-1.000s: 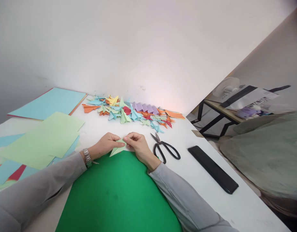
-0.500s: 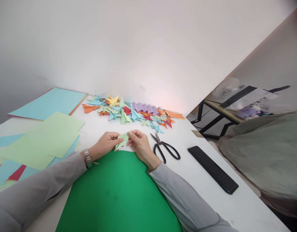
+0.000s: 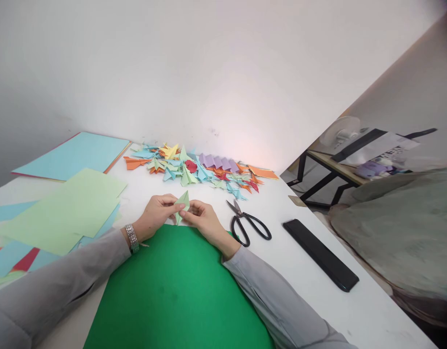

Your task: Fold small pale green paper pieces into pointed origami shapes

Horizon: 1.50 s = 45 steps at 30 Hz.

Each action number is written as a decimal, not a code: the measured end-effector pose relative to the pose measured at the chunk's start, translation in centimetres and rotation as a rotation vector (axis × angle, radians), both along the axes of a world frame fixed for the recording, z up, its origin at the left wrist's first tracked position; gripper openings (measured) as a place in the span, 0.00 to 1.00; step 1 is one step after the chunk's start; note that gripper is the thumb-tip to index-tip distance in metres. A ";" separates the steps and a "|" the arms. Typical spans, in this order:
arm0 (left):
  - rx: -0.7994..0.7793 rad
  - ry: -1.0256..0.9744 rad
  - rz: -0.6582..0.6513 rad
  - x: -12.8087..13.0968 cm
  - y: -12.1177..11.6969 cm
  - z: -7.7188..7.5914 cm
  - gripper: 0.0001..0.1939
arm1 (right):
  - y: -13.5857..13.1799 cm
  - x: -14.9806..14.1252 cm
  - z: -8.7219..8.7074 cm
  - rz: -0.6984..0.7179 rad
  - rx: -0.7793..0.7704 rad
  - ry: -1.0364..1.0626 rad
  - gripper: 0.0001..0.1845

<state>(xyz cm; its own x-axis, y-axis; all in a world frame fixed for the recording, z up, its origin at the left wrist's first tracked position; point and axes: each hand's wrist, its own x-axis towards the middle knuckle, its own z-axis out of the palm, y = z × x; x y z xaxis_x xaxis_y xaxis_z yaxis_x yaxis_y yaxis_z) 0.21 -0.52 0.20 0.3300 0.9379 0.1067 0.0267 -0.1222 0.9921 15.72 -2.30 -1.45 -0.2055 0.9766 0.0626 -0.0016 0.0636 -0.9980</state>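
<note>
At the middle of the white table (image 3: 289,298), right by the far edge of a big green sheet (image 3: 180,291), both hands are on one small piece! It's a pale green folded paper (image 3: 182,198), a slim pointed shape held on end, one tip up, one tip down. The left hand (image 3: 158,216) has it pinched, thumb across the front; the right hand (image 3: 205,222) nips its lower right side between thumb and curled fingers, the two thumbs close together. There's a metal-banded watch (image 3: 132,237) on the left wrist, and grey sleeves (image 3: 88,261) on both arms.

Out to the right, near that hand, lie the scissors (image 3: 241,214), blades parted, black handles towards the person. Beyond them, a long black case (image 3: 320,254) lies aslant. Straight ahead, what a crowd: a pile of folded paper shapes (image 3: 189,175) in blue, orange, green, yellow and red, with a purple pleated row (image 3: 219,164) along its back, all near the wall (image 3: 209,72). Over on the left, pale green sheets (image 3: 69,208) overlap blue ones, a blue-topped stack (image 3: 78,154) behind. Far right, a side table (image 3: 325,164) carries a white bag (image 3: 383,145).
</note>
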 end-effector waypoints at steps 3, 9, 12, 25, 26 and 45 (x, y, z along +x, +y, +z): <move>0.068 0.003 0.027 0.0 0.0 0.1 0.17 | 0.0 0.1 -0.1 0.003 0.016 -0.078 0.17; 0.070 0.002 0.029 0.0 -0.1 0.3 0.21 | -0.1 0.2 0.2 0.021 0.006 -0.111 0.19; 0.060 0.001 0.002 0.0 -0.1 0.4 0.20 | 0.0 0.3 0.2 0.045 0.044 -0.192 0.19; -0.095 -0.074 0.033 0.1 0.3 -0.2 0.18 | 0.0 0.0 0.0 0.020 0.021 -0.110 0.19; -0.129 -0.116 0.031 0.1 0.3 -0.3 0.19 | 0.0 0.0 0.0 0.018 0.015 -0.100 0.19; -0.123 -0.058 0.059 0.2 0.0 0.1 0.14 | -0.3 0.5 0.5 0.122 -0.026 0.005 0.05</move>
<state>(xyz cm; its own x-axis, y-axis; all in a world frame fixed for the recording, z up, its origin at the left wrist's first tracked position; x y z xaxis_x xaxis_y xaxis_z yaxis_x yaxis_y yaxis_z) 0.43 -0.52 0.31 0.2703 0.9628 0.0072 -0.0278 0.0004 0.9996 16.23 -2.64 -0.96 -0.3224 0.9458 0.0388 -0.0128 0.0367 -0.9992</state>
